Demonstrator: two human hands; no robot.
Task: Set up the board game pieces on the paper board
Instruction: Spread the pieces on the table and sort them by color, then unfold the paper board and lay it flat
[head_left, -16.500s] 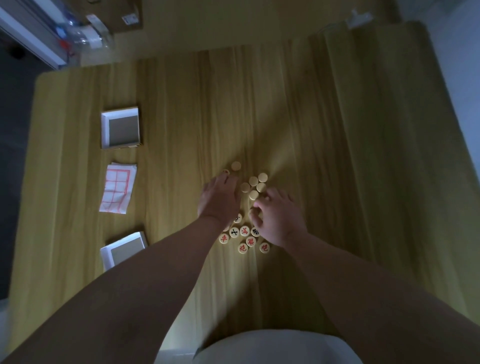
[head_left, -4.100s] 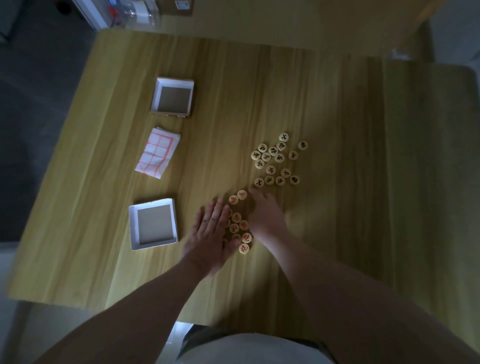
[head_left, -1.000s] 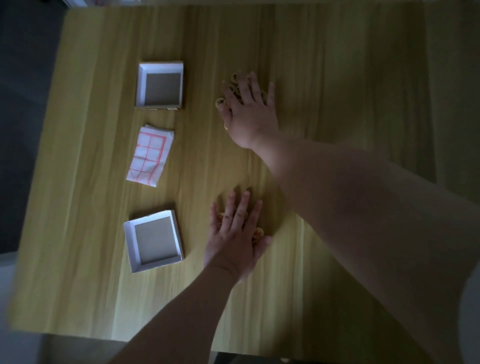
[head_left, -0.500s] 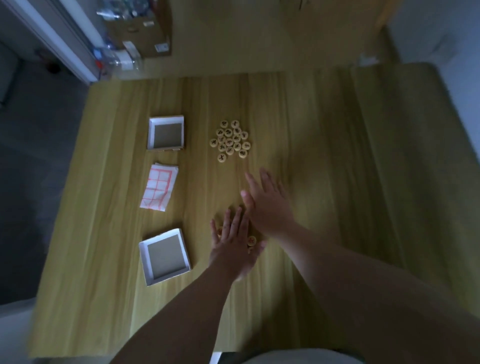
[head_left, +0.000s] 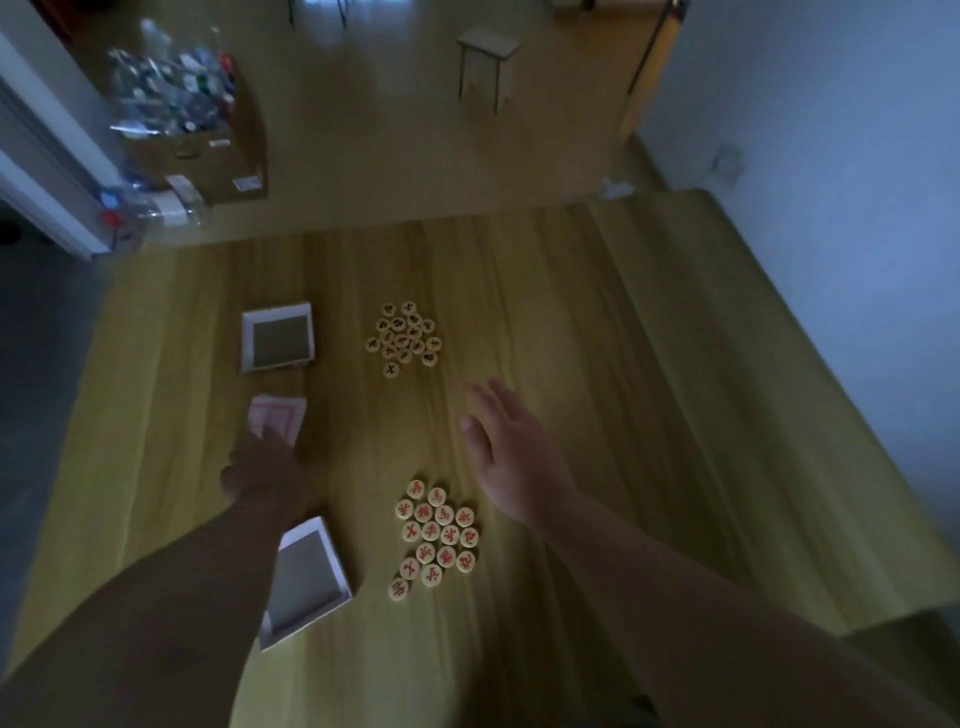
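My left hand (head_left: 265, 462) has left the red pieces (head_left: 435, 535) it covered half a second ago and swung across to the folded paper board (head_left: 275, 418), left of centre in the frame. My right hand (head_left: 511, 447) has lifted away over the table (head_left: 649, 405).

The paper board, white with red grid lines, lies folded on the wood with its lower edge under my left fingertips. That hand is dark and blurred, so I cannot tell whether it grips the paper or only touches it.

The red pieces sit uncovered in a tight cluster at lower centre, faces up. The black pieces (head_left: 405, 338) form a second cluster at upper centre, well apart from the red.

My right hand hovers to the right of the two clusters, fingers straight and holding nothing, well apart from my left.

The upper box half (head_left: 278, 338) lies above the paper board. The lower box half (head_left: 306, 577) lies below it, partly under my left forearm.

Beyond the table, a cardboard box of bottles (head_left: 192, 119) stands at upper left and a small stool (head_left: 488, 67) at top centre.
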